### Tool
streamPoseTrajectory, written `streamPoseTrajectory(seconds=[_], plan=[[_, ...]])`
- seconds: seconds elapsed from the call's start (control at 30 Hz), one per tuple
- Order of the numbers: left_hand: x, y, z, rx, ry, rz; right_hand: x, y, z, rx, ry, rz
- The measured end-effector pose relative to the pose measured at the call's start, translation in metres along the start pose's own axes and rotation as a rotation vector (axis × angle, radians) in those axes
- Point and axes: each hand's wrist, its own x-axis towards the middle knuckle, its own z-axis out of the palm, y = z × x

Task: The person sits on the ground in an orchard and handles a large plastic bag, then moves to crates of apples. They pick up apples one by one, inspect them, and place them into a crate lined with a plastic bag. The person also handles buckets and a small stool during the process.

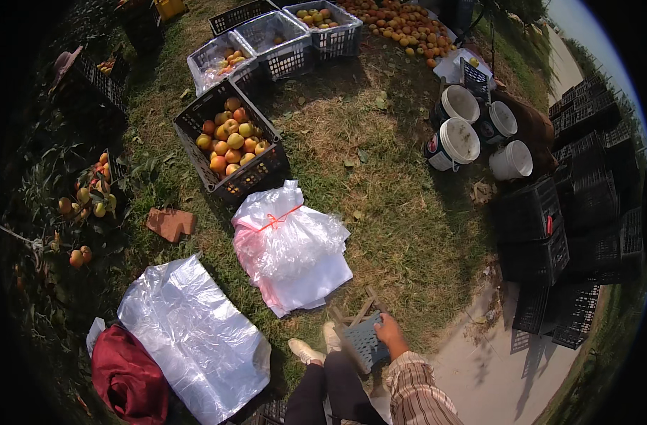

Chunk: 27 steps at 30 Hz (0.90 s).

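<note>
My right hand (390,334), below a striped sleeve, grips the edge of a small folding stool (364,345) with a woven dark seat and crossed legs. The stool is beside my legs, near my light shoes. Out of view is my left hand. On the grass before me lies a bundle of clear plastic bags and white sheets (294,247), tied with red string. Left of it spreads a stack of clear plastic liners (191,334), with a dark red cloth (126,374) at its edge. Beyond the bundle stands a black plastic crate (260,164) of apples (234,141).
Lined crates (289,56) stand at the back, near a large apple heap (403,26). White buckets (460,141) are at right, beside stacked black crates (530,234) along a concrete path (483,366). A brick (170,224) lies at left near fruiting branches (98,194).
</note>
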Motion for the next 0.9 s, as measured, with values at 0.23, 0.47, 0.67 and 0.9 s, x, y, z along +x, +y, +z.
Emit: streamPoseTrajectory(seconds=[0.23,0.47,0.67,0.9], plan=[[0.089,0.060,0.056,0.081,0.022,-0.016,0.137,0.015,0.028,-0.212,-0.066,0.123],[0.124,0.122,0.103,0.158,-0.005,0.061,0.165,0.044,0.049,-0.313,-0.354,0.150],[0.092,0.197,0.152,0.226,-0.052,0.197,0.079,0.117,0.007,-0.259,-0.352,0.073],[0.016,0.320,0.223,0.358,-0.146,0.404,-0.022,0.174,-0.103,0.025,-0.070,-0.053]])
